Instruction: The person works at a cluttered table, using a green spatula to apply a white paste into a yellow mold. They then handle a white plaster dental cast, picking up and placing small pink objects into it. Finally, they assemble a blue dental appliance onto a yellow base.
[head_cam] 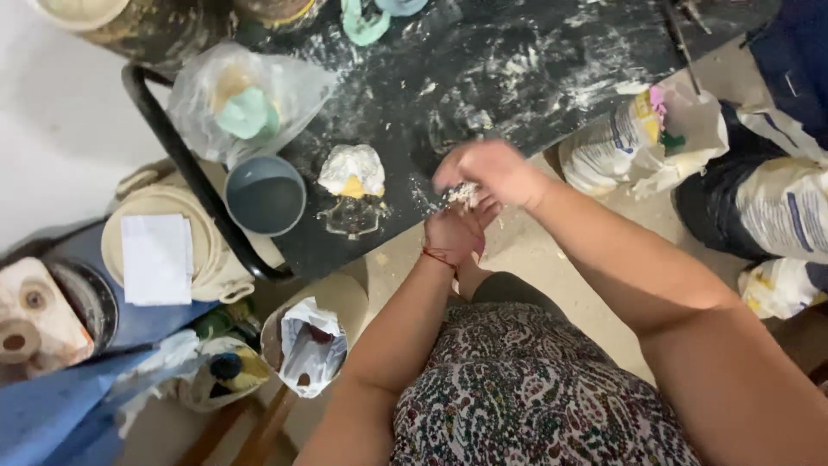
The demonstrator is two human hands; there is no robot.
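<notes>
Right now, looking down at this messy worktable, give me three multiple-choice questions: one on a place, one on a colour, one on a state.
1. Where is the grey cup?
A. near the black table's front edge
B. on the floor
C. in a hand

2. What colour is the string on the left wrist?
A. blue
B. red
C. green

3. How are the hands?
A. apart
B. flat on the table
C. together, working a pale crumbly lump

Answers: 1 A, it sits by the rail. 2 B, a red thread shows. 3 C, the right hand sits atop the left hand.

White printed sack point(634, 142) lay open right of the table; two more white sacks point(789, 207) further right; clear plastic bag point(250, 99) on the tabletop.
</notes>
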